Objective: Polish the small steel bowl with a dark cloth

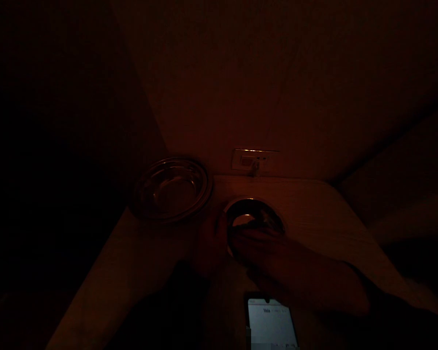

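In dim reddish light, a small metal bowl (pixel 250 200) stands on the wooden tabletop. My left hand (pixel 211 245) rests against the bowl's left side and appears to grip it, with fingers curled near the rim. Across the bowl's near side lies my right hand (pixel 273 250), its fingers pointing left over the opening. The dark hides its fingertips and anything they might hold. What is inside the bowl is too dark to make out; only a bright glint shows. Below my right hand, a lit phone (pixel 272 323) lies on the table.
A larger, wide-rimmed metal bowl (pixel 173 163) sits at the back left of the wooden table (pixel 324 218). Behind the table rises a wall with a socket plate (pixel 255 159), and something seems plugged into it. The left side of the view is nearly black.
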`<action>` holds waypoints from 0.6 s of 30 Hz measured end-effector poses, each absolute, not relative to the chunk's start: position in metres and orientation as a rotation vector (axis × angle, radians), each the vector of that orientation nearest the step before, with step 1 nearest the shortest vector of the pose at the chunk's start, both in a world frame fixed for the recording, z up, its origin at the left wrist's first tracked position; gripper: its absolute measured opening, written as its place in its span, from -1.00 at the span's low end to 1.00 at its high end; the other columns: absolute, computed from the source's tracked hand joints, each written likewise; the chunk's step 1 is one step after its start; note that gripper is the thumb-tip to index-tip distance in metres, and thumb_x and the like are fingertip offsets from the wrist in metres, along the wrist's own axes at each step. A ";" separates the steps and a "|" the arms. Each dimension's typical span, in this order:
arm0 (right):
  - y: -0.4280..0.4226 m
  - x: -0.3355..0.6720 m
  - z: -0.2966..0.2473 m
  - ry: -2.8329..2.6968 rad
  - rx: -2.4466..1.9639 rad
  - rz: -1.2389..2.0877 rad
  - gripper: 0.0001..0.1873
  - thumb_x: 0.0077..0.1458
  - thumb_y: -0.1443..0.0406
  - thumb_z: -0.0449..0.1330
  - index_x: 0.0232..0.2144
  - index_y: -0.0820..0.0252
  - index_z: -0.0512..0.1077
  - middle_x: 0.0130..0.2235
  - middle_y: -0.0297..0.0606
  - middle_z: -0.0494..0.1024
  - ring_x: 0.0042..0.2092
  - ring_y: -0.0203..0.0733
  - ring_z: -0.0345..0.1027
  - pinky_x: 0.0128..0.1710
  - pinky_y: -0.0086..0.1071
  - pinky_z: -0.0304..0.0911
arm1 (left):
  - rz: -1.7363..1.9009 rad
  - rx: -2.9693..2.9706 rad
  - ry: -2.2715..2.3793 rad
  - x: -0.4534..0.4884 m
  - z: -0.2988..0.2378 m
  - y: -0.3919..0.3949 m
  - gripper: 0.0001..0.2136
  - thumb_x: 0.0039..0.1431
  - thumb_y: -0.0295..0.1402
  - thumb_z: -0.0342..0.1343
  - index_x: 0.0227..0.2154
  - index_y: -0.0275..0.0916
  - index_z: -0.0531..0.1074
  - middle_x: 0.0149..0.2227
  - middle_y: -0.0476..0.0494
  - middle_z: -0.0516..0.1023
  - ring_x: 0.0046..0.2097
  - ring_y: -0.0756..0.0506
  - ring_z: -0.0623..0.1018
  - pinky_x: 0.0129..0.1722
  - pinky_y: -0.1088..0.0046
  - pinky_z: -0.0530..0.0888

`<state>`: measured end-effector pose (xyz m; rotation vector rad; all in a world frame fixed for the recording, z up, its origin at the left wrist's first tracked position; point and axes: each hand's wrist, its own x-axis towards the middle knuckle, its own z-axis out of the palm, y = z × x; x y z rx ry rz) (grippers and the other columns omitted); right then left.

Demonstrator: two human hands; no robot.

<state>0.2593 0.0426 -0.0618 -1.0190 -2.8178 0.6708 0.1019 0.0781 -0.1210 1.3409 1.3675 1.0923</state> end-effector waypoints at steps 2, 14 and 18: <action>0.041 0.261 -0.059 -2.828 -1.027 0.689 -0.44 0.08 0.37 0.05 0.16 0.26 0.14 0.16 -0.02 0.26 0.19 -0.01 0.07 0.14 -0.10 0.03 | 1.114 1.342 1.369 0.103 -0.121 0.078 -0.67 0.21 -0.36 -0.14 -0.04 -0.29 0.40 -0.01 -0.19 0.51 0.01 -0.09 0.48 0.04 0.35 0.36; 0.041 0.259 -0.049 -2.791 -1.035 0.709 -0.66 0.17 0.38 -0.05 -0.02 0.24 0.33 -0.03 -0.10 0.45 0.03 -0.08 0.28 0.04 -0.21 0.17 | 1.115 1.363 1.374 0.101 -0.127 0.078 -0.66 0.21 -0.33 -0.14 -0.04 -0.30 0.40 0.01 -0.21 0.50 0.03 -0.10 0.47 0.04 0.35 0.36; 0.040 0.257 -0.056 -2.792 -1.020 0.670 -0.66 0.19 0.37 -0.07 0.00 0.24 0.30 -0.03 -0.08 0.44 0.04 -0.08 0.26 0.04 -0.19 0.15 | 1.137 1.356 1.397 0.101 -0.126 0.078 -0.67 0.21 -0.35 -0.14 -0.06 -0.30 0.41 0.01 -0.21 0.49 0.04 -0.10 0.46 0.06 0.35 0.35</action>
